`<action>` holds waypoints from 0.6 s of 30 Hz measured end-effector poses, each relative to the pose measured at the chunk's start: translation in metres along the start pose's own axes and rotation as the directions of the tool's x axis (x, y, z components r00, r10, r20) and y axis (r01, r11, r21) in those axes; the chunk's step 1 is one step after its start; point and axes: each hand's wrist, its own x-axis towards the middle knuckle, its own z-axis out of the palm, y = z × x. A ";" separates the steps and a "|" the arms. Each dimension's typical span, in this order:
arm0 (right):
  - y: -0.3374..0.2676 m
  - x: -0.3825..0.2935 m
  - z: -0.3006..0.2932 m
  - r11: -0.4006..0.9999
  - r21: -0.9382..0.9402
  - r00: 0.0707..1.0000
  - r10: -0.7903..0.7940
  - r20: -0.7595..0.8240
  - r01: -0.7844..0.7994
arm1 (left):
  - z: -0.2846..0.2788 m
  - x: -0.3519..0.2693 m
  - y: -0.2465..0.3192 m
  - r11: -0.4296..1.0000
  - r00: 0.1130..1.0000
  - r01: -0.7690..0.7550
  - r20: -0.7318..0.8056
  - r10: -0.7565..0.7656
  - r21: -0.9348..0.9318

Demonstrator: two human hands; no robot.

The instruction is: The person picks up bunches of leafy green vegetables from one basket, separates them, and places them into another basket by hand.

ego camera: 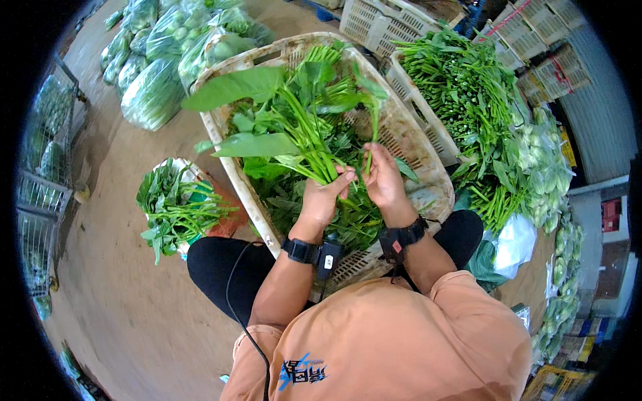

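Note:
My left hand is closed around the stems of a bunch of water spinach, its leaves pointing away from me. Close beside it, my right hand pinches a single leafy stalk between thumb and fingers. Both hands are above a large, dirty white plastic crate that stands between my knees. Inside the crate lie loose dark green leaves, with more cut stems towards its far end. The hands and the held bunch hide part of the contents.
To the right, another crate holds a heap of stalks. Greens rest on a small support at my left. Bagged vegetables sit on the floor at far left; a wire cage stands at the left edge. Stacked crates rise at far right.

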 end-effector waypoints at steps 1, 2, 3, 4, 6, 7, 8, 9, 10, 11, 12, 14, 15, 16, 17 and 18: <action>-0.007 0.004 0.000 0.999 0.050 0.998 -0.011 -0.070 0.015 | 0.001 0.000 0.000 0.999 1.000 0.009 -0.028 -0.008 0.032; -0.013 0.006 -0.001 0.996 -0.059 0.992 -0.070 -0.108 0.064 | -0.001 0.000 0.000 0.976 0.986 0.063 -0.163 -0.029 0.208; -0.017 0.008 -0.003 0.995 -0.061 0.990 -0.084 -0.114 0.078 | -0.002 0.001 0.001 0.943 0.969 0.089 -0.245 -0.008 0.321; -0.020 0.009 -0.006 0.984 -0.123 0.986 -0.143 -0.088 0.131 | -0.005 0.004 0.000 0.953 0.955 0.086 -0.297 0.005 0.292; -0.026 0.005 -0.005 0.966 -0.180 0.976 -0.201 -0.078 0.185 | -0.010 0.009 -0.003 0.963 0.924 0.080 -0.382 0.025 0.256; -0.025 0.004 -0.007 0.965 -0.181 0.976 -0.205 -0.077 0.189 | -0.010 0.010 -0.003 0.986 0.919 0.031 -0.393 0.036 0.164; -0.023 0.006 -0.011 0.940 -0.219 0.963 -0.270 -0.016 0.261 | -0.009 0.012 -0.003 0.991 0.903 0.002 -0.426 0.056 0.134; -0.021 0.003 -0.009 0.913 -0.250 0.945 -0.323 0.046 0.324 | -0.010 0.012 -0.004 0.994 0.882 -0.022 -0.466 0.070 0.108; -0.020 -0.001 -0.008 0.915 -0.250 0.948 -0.315 0.048 0.317 | -0.012 0.012 -0.006 0.994 0.878 -0.021 -0.473 0.070 0.108; -0.019 -0.005 -0.007 0.898 -0.294 0.943 -0.329 0.045 0.327 | -0.014 0.014 -0.007 0.999 0.893 -0.043 -0.448 0.042 0.007; -0.017 -0.010 -0.002 0.882 -0.331 0.939 -0.342 0.042 0.336 | -0.016 0.013 -0.006 0.994 0.907 -0.064 -0.421 0.021 -0.088; -0.005 -0.011 -0.006 0.872 -0.363 0.944 -0.317 0.093 0.329 | -0.020 0.010 -0.006 0.992 0.919 -0.081 -0.393 0.037 -0.096; -0.003 -0.011 -0.004 0.852 -0.404 0.942 -0.303 0.141 0.334 | -0.019 0.010 -0.005 0.990 0.922 -0.096 -0.384 0.049 -0.103; -0.001 -0.013 -0.002 0.854 -0.401 0.943 -0.298 0.145 0.331 | -0.019 0.009 -0.003 0.990 0.920 -0.107 -0.386 0.062 -0.097; 0.003 -0.016 0.001 0.849 -0.417 0.946 -0.287 0.153 0.325 | -0.022 0.007 -0.002 0.990 0.918 -0.108 -0.391 0.064 -0.093; 0.002 -0.018 0.004 0.840 -0.435 0.946 -0.280 0.161 0.323 | -0.024 0.007 -0.001 0.990 0.927 -0.103 -0.369 0.060 -0.097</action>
